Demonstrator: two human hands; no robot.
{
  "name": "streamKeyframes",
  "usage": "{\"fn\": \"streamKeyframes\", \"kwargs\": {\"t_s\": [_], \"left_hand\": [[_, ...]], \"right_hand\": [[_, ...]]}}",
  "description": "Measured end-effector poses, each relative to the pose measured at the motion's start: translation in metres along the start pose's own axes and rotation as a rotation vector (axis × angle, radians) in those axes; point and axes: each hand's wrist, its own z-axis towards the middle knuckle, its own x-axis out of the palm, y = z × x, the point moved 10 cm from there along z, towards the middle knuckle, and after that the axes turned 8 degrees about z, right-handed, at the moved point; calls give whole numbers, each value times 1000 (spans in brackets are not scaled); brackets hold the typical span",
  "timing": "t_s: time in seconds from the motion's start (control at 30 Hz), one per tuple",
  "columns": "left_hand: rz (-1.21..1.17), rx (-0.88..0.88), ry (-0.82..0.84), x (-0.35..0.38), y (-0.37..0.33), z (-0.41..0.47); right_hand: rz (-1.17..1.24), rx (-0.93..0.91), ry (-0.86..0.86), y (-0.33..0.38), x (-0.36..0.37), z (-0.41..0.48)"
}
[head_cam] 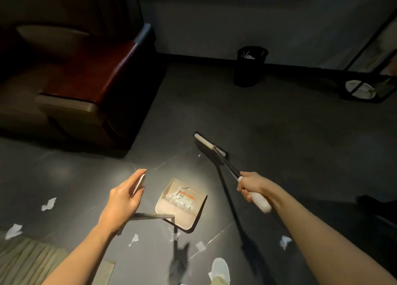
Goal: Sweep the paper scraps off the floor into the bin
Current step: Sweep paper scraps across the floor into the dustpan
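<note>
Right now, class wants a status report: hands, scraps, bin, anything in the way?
Left hand holds phone; right hand grips broom handle. Dustpan holds scraps; loose scraps on floor. Bin by wall; only broom head between.

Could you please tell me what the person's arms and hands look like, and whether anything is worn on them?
The left forearm and right forearm are bare to the frame edge, no sleeves showing. The left hand and right hand are ungloved; no watch, ring or bracelet is visible.
</note>
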Motion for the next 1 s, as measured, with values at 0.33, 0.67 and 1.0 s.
{"fn": "streamKeyframes", "kwargs": {"t_s": [0.33,0.67,1.0], "left_hand": [[87,-46,-8,17,8,59],[25,-7,6,31,-2,19],[-58,98,-59,14,-8,-148]], "right_hand": [[-269,51,102,3,32,76],[-326,208,279,-60,55,-36],[98,35,22,-179,38,-157]]}}
